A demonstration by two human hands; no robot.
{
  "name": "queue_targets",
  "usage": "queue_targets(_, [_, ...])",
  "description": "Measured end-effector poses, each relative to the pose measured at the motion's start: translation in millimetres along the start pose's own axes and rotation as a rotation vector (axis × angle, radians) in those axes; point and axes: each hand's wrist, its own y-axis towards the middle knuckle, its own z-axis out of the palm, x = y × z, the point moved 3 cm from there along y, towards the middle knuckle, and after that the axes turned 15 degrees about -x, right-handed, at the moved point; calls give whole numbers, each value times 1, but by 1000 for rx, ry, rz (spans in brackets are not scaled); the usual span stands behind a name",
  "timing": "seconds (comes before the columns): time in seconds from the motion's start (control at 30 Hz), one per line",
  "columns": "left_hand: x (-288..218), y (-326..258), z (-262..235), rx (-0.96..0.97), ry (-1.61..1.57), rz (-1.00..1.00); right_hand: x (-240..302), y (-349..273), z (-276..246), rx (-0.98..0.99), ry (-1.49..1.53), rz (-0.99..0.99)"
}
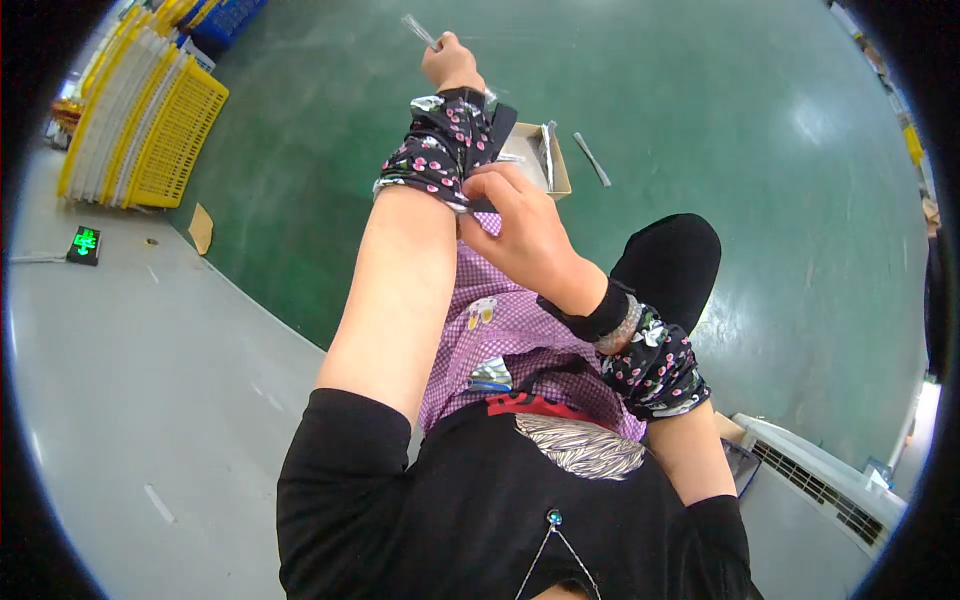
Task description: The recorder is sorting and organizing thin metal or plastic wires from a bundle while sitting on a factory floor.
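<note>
My left arm is stretched out ahead, and my left hand is closed round one end of a thin bundle of clear or silvery strips. A black floral sleeve cover wraps that forearm. My right hand reaches across, its thumb and fingers pinching the cuff of this cover on the side nearest my elbow. A dark strap hangs beside it. A matching sleeve cover sits on my right forearm. Partly hidden behind my left forearm is an open shallow box with similar slim bundles in it.
Another slim bundle lies on the green floor right of the box. Stacked yellow and white baskets stand at the far left, near a lit green sign on a grey wall. A white vented unit is at the lower right.
</note>
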Motion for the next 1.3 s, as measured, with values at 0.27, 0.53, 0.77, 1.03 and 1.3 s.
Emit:
queue_targets(0.27, [-12,-26,-9,31,276,421,2,-14,11,170,724,840])
queue_targets(0.53, [-36,-91,3,399,586,1232,33,32,-6,243,-319,-100])
queue_targets(0.77, [-19,-113,2,705,755,1479,22,46,7,257,-518,-386])
queue_targets(1.03, [8,-125,-10,889,846,1647,10,50,18,353,-84,-5])
queue_targets(1.3, [13,-121,-5,547,725,998,40,20,-1,475,292,329])
